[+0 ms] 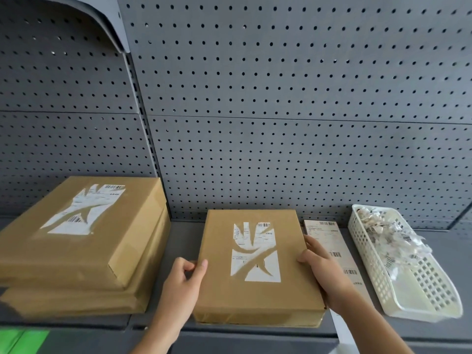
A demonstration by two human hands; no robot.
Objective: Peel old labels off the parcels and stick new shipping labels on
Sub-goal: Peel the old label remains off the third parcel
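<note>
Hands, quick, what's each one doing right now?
Left hand: grips the left edge of the middle parcel.
Right hand: grips the same parcel's right edge.

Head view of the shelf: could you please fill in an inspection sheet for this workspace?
Surface: grey shelf, holding parcels, labels and a basket.
Job's things: centre parcel with a partly torn old label; stack of parcels at left, its top one also bearing a torn label; label strip lying right of the centre parcel.
Clutter: white basket at right, holding label scraps.
Grippers: left hand grips the centre parcel's left edge; right hand grips its right edge.
Cables: nothing seen.
Surroundings: grey pegboard behind; green patch at lower left.
</note>
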